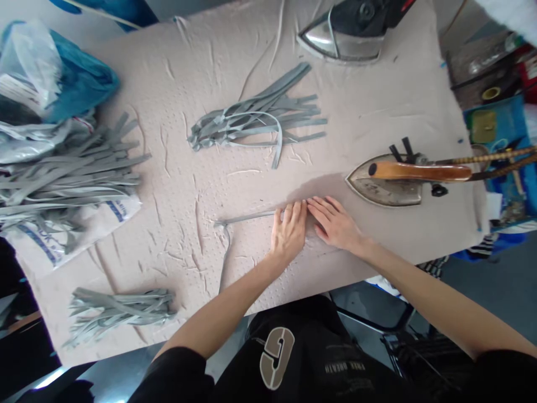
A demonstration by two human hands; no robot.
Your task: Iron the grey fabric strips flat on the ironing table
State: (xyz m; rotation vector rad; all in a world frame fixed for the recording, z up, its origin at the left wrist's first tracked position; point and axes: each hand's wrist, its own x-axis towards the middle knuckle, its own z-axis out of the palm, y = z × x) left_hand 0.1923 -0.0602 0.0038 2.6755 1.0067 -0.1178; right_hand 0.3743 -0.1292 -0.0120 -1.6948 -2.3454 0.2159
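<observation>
While your left hand [288, 232] lies flat on the bench [184, 73], its fingers slightly spread and pressing on one end of a long grey strip [247, 217], your right hand [335, 224] rests open just beside it, pinching nothing, its fingertips almost meeting those of the left. Measure everything from the wood-handled iron [419, 171]: its pointed tip faces your right hand from nearby, and the strip runs straight away from it past your left hand, then bends back toward you in a thin curl. Beyond the iron, along the bench's far edge, sits a second iron [342, 33]. A loose bundle of grey strips [260, 115] lies on the bench well to the iron's left, and farther off in that direction a larger pile of grey strips [62, 173] spills over a white printed sack [71, 235], near a blue plastic bag [79, 78]. A smaller bundle of grey strips [119, 310] lies at the bench's near corner, well away from the iron.
</observation>
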